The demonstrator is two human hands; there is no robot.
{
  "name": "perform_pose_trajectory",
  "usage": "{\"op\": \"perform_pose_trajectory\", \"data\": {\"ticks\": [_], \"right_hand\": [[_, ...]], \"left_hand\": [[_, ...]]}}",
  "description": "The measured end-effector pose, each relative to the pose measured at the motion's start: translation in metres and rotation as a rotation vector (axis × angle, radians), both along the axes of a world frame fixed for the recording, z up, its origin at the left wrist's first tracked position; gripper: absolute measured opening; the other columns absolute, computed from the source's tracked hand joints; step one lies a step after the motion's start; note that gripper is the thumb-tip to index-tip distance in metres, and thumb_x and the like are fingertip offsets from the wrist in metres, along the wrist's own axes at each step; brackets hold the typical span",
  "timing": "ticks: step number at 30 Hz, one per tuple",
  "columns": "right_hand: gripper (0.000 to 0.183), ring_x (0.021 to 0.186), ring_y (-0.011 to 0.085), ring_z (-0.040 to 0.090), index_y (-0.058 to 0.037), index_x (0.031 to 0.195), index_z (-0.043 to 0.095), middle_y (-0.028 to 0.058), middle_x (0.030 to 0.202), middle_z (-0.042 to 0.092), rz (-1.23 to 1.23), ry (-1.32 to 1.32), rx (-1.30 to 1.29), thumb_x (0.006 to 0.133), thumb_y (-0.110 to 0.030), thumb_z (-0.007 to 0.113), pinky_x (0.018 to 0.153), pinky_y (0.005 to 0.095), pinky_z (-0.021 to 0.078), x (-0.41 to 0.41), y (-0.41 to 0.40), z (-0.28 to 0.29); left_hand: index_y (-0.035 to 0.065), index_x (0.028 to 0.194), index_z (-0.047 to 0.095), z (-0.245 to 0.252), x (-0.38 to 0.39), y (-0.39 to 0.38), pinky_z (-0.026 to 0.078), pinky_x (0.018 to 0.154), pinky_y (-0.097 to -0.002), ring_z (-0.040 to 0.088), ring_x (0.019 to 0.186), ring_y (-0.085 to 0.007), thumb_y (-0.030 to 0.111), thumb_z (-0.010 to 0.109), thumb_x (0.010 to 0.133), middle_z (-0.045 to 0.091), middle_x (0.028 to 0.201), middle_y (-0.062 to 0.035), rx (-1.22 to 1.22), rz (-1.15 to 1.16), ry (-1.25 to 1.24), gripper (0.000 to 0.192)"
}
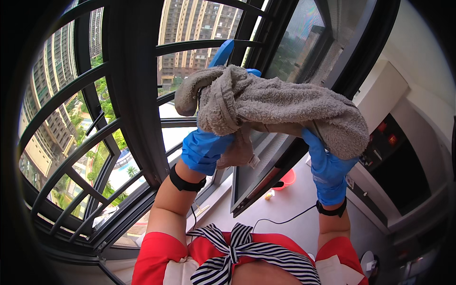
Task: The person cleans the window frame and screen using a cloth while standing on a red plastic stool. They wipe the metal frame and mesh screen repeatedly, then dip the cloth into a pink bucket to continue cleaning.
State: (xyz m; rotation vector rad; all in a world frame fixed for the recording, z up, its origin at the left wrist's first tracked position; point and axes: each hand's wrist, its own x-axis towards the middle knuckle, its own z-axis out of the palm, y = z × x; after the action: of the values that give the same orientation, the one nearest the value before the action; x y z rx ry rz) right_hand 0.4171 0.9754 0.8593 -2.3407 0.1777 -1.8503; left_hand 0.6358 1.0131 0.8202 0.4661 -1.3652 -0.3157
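A greyish-brown terry towel (285, 101), bunched and twisted lengthwise, spans the space between my raised hands in front of the open window. My left hand (208, 148), in a blue rubber glove, grips its left part. The towel hides most of those fingers, though one blue fingertip sticks up above it. A loose corner with a small white tag hangs below, beside the left wrist. Also gloved in blue, my right hand (327, 171) holds the towel's right end from underneath, its thumb against the lower edge. Both wrists carry black bands.
Dark window bars (210, 44) stand ahead and to the left, with high-rise buildings outside. An opened window sash with a screen (256, 181) angles inward below the towel. On the pale floor (285, 213) are a red bucket (288, 178), a small bottle (269, 195) and a black cable.
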Motion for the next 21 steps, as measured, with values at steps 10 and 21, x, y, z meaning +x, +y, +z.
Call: {"op": "perform_pose_trajectory", "data": {"ticks": [10,21], "right_hand": [[0.092,0.128,0.0376,0.037,-0.0028,0.143,0.029,0.021,0.143,0.033,-0.326,0.343,-0.208,0.07,-0.024,0.08,0.101,0.0417,0.0368,-0.013,0.009,-0.018],[0.062,0.106,0.027,0.057,0.0008,0.133,0.034,0.0177,0.122,0.052,0.101,-0.205,0.478,0.078,0.001,0.062,0.088,0.0347,0.0521,-0.06,-0.064,-0.06]], "left_hand": [[0.006,0.12,0.048,0.062,0.003,-0.136,0.053,0.08,-0.0282,0.059,0.09,-0.0168,0.028,0.042,0.1,0.057,0.102,-0.0065,-0.024,-0.383,0.474,0.03],[0.0077,0.144,0.029,-0.056,-0.147,-0.145,0.019,0.113,-0.0399,0.018,0.141,-0.0321,0.025,0.059,0.088,0.021,0.15,-0.0191,0.014,0.256,-0.103,0.066]]}}
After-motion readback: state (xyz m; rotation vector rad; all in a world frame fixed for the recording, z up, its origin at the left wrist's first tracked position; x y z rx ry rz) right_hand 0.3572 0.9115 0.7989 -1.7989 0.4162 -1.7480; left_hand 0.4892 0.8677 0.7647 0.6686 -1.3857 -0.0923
